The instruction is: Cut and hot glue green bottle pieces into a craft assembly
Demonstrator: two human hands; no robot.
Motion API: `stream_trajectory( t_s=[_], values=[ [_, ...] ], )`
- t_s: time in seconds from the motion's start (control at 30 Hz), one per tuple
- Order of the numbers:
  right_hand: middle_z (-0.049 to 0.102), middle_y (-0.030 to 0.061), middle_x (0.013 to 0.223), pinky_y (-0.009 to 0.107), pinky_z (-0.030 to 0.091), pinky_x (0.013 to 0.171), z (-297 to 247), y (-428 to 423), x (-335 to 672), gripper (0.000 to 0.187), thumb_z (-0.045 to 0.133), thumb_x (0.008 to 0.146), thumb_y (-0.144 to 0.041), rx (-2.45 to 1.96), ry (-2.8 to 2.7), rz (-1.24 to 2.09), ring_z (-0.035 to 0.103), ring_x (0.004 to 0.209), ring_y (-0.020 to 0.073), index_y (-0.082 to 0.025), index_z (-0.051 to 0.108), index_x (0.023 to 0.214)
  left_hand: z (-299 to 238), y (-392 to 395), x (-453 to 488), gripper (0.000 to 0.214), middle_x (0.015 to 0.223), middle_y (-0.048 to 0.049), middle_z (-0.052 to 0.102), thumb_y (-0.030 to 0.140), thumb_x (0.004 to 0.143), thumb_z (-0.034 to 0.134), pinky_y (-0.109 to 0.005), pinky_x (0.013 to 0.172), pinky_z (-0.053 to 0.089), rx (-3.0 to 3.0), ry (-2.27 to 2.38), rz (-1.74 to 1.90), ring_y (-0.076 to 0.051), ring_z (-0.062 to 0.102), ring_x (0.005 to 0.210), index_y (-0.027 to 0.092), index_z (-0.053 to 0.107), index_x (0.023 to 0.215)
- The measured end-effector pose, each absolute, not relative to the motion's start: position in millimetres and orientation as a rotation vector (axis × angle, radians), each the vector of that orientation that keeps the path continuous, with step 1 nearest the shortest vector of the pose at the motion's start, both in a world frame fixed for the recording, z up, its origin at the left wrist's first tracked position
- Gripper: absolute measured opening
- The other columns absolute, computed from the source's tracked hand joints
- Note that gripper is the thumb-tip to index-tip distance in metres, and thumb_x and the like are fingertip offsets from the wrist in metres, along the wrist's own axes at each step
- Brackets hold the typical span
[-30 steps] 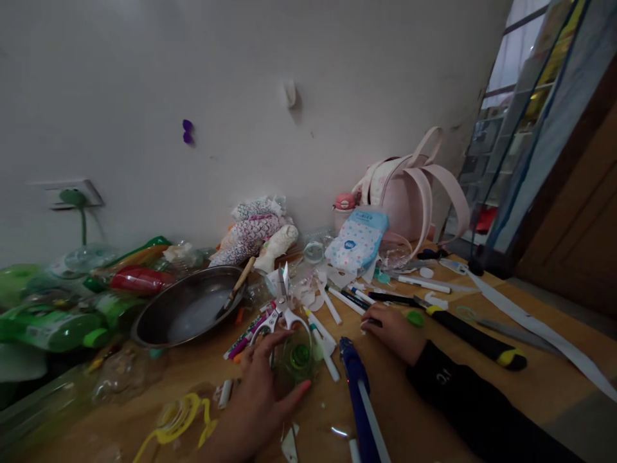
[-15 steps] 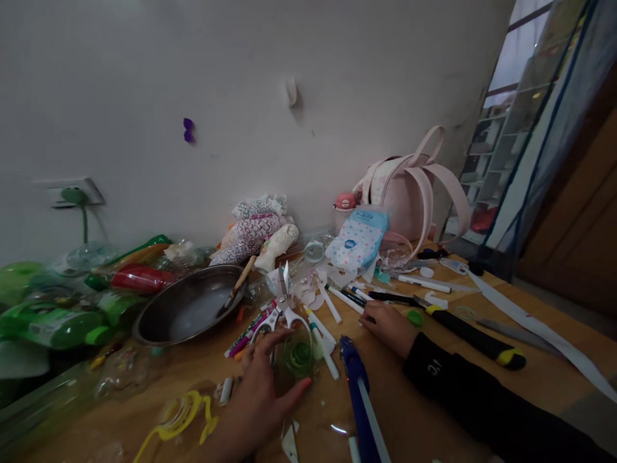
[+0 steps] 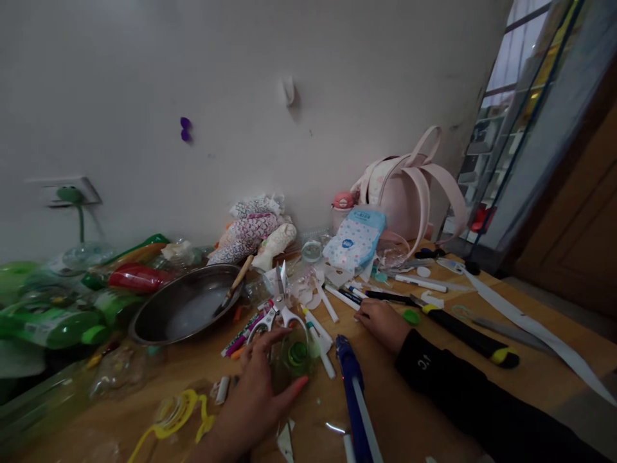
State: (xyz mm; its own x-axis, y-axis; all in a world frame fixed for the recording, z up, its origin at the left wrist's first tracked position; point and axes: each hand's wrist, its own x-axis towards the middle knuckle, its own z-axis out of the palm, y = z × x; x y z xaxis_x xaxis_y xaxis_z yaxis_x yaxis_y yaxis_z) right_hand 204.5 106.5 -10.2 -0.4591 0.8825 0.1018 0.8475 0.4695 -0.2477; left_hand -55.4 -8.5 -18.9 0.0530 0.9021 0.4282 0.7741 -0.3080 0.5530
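Observation:
My left hand curves around a clear green plastic bottle piece, thumb on its near side and fingers on its far left side. A green screw neck shows in the middle of the piece. Just behind it lie white-handled scissors with their blades pointing away. My right hand rests on the table with its fingers curled down beside the end of a white marker. Whatever is under those fingertips is hidden. A blue glue gun lies between my hands.
A metal basin with a wooden-handled brush stands left, by green bottles. Several markers lie mid-table. A black-and-yellow utility knife and a white strip are right. A pink backpack stands against the wall.
Both hands keep nearly the same pose and place. The whole view has shifted slightly to the left as the camera turned a little.

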Motion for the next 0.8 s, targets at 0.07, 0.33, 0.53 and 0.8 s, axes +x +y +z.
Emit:
stream_trajectory(
  t_s=[0.07,0.33,0.53,0.8],
  values=[
    [0.068,0.002,0.091,0.038,0.052,0.082,-12,108,203,0.014,0.058,0.092,-0.023,-1.495,-2.484,0.231,0.065,0.09,0.0169,-0.014,0.064,0.082,-19,-8,-56,0.055,0.121,-0.0119,0.06,0.04,0.074,0.067,-0.055,0.095,0.047,2.164,1.723,1.09,-0.033,0.057,0.114,0.023,0.047,0.122],
    [0.067,0.0019,0.093,0.037,0.053,0.08,-25,124,197,0.011,0.059,0.091,-0.023,-1.524,-2.249,0.241,0.064,0.088,0.0169,-0.014,0.064,0.087,-23,-8,-58,0.055,0.122,-0.0125,0.058,0.04,0.075,0.067,-0.055,0.094,0.047,2.167,1.712,1.137,-0.033,0.056,0.115,0.025,0.044,0.123],
    [0.067,0.0029,0.102,0.042,0.047,0.091,-21,120,212,0.007,0.059,0.09,-0.015,-1.409,-2.251,0.265,0.061,0.102,0.0195,-0.015,0.066,0.088,-16,-9,-57,0.055,0.122,-0.013,0.059,0.042,0.074,0.066,-0.057,0.094,0.047,2.149,1.707,1.103,-0.034,0.056,0.115,0.024,0.046,0.122],
    [0.068,0.0024,0.098,0.045,0.043,0.092,-18,114,210,0.008,0.064,0.087,-0.024,-1.435,-2.408,0.313,0.06,0.103,0.0213,-0.016,0.067,0.084,-20,-9,-58,0.056,0.122,-0.0115,0.059,0.042,0.072,0.068,-0.054,0.095,0.047,2.15,1.715,1.117,-0.033,0.056,0.114,0.024,0.05,0.122]
  ],
)
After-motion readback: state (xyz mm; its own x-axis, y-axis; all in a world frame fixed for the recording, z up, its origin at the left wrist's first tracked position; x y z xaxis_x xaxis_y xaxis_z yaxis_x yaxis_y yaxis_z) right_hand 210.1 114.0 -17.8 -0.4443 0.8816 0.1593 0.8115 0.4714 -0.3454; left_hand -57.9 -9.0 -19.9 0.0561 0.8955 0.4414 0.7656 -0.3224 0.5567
